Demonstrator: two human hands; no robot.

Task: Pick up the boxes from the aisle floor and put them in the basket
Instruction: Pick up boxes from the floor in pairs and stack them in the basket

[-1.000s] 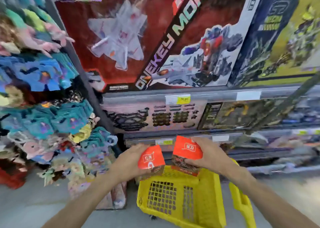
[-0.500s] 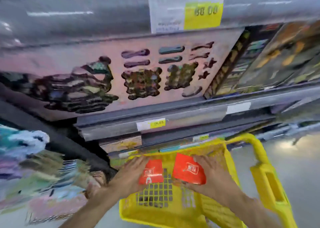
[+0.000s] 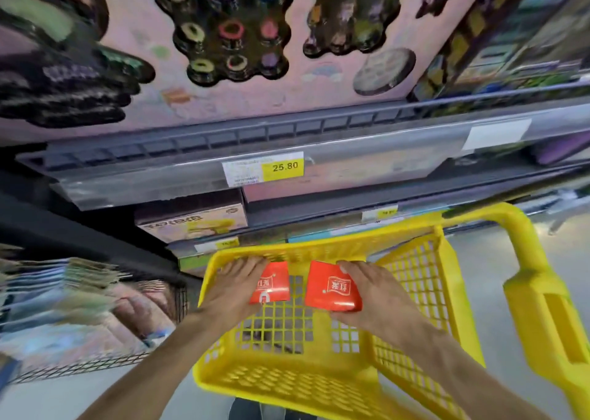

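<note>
Both my hands are inside the yellow plastic basket [image 3: 287,384], low near its mesh floor. My left hand [image 3: 234,292] grips a small red box [image 3: 271,284] with white print by its left side. My right hand [image 3: 380,295] grips a second red box [image 3: 332,287], fingers over its top and right edge. The two boxes sit side by side with a narrow gap between them. Whether they touch the basket floor I cannot tell.
The basket's thick yellow handle [image 3: 539,295] arches up on the right. Grey store shelves [image 3: 287,164] with price tags and boxed toys stand right behind the basket. A wire rack [image 3: 95,324] of packaged goods is at the left. Grey aisle floor lies below.
The view has tilted down and closer to the basket. Both hands, each with its red box, have gone from above the rim down into the basket.
</note>
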